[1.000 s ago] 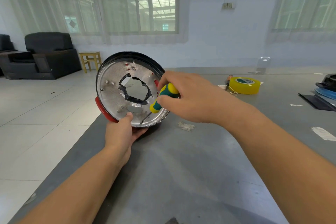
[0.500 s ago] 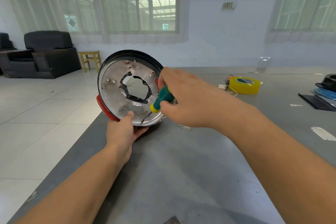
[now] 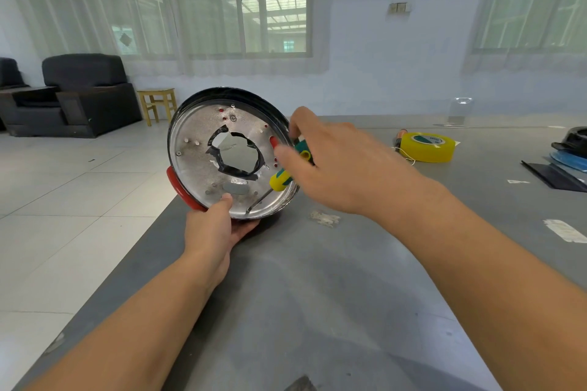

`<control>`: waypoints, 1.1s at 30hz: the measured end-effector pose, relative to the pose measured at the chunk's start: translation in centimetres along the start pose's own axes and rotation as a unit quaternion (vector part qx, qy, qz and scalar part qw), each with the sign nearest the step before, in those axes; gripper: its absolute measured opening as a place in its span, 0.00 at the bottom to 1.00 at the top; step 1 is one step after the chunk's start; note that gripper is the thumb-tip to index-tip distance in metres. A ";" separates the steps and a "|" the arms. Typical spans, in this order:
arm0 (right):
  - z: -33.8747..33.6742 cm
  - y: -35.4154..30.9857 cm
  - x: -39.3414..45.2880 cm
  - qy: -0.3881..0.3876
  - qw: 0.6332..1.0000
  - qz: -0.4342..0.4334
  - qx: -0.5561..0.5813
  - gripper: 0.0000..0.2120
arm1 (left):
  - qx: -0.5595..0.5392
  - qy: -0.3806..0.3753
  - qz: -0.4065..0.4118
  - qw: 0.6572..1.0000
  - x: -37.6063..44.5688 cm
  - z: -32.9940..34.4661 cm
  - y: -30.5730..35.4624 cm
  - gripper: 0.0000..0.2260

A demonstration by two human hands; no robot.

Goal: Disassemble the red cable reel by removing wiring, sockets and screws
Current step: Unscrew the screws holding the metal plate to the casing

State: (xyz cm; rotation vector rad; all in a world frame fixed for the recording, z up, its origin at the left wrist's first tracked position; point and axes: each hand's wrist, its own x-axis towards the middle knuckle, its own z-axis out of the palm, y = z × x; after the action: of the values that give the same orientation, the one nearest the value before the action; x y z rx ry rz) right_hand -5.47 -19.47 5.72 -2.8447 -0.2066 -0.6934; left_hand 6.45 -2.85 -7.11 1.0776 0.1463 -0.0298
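The cable reel half (image 3: 203, 165) is a round silver metal disc with a black rim, a red outer edge at lower left and a jagged hole in its middle. It stands tilted on its edge at the table's near left corner. My left hand (image 3: 212, 228) grips its lower edge, thumb on the silver face. My right hand (image 3: 333, 165) holds a green-and-yellow screwdriver (image 3: 286, 173) against the disc's right side, the metal tip pointing down-left at the lower rim. Small screws show on the disc face.
A grey table (image 3: 317, 295) with its left edge falling to a tiled floor. A yellow tape roll (image 3: 427, 147) lies at the back right, black and blue parts (image 3: 568, 152) at the far right, a small pale scrap (image 3: 325, 218) near my right wrist.
My right hand has loosened and shifted on the screwdriver handle, fingers spreading more. The disc has tipped slightly and stays held by my left hand.
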 end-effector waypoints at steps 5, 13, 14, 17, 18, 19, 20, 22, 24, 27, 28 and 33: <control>0.2 0.4 0.3 0.002 0.998 -0.063 -0.001 0.07 | -0.001 -0.007 -0.003 1.000 0.0 -0.1 0.1 0.16; 0.9 1.3 0.7 0.038 0.999 0.003 -0.002 0.15 | -0.001 -0.006 -0.005 1.000 0.0 0.0 0.1 0.15; 0.9 1.5 0.8 0.035 0.999 0.003 -0.001 0.15 | -0.003 -0.004 -0.007 1.000 0.0 0.0 0.1 0.15; 0.3 1.5 1.0 0.001 0.994 -0.056 0.098 0.09 | -0.001 -0.007 -0.008 1.000 0.0 -0.1 0.1 0.16; 0.0 1.4 0.9 -0.020 0.988 -0.065 0.139 0.12 | -0.002 -0.006 -0.008 1.000 0.0 0.0 0.1 0.16; -0.2 1.4 0.9 -0.035 0.981 -0.070 0.178 0.16 | -0.002 -0.006 -0.008 1.000 -0.1 0.0 0.1 0.16; -0.3 1.4 0.7 -0.043 0.977 -0.073 0.198 0.18 | -0.001 -0.005 -0.008 1.000 -0.1 0.0 0.1 0.16; -0.1 1.2 0.5 -0.032 0.982 -0.075 0.170 0.19 | -0.001 -0.004 -0.009 1.000 -0.1 0.0 0.1 0.16; 0.3 1.0 0.5 -0.009 0.994 -0.050 0.101 0.16 | -0.001 -0.007 -0.008 1.000 -0.2 0.0 0.1 0.15; 0.3 0.9 0.6 0.006 1.000 -0.010 0.027 0.15 | 0.001 -0.003 -0.011 1.000 -0.2 0.0 0.2 0.14; 0.3 0.9 0.7 0.001 1.000 -0.023 0.016 0.13 | 0.002 -0.003 -0.012 1.000 -0.2 0.0 0.2 0.14; -0.7 1.4 0.6 -0.038 0.992 -0.087 0.083 0.14 | -0.006 0.004 -0.026 1.000 -0.1 0.0 0.3 0.15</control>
State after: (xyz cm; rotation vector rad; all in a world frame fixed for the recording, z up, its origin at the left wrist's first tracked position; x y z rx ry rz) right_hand -4.97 -20.95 6.42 -2.7173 -0.5060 -0.5694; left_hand 6.33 -2.69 -6.84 1.0621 0.1803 -0.0708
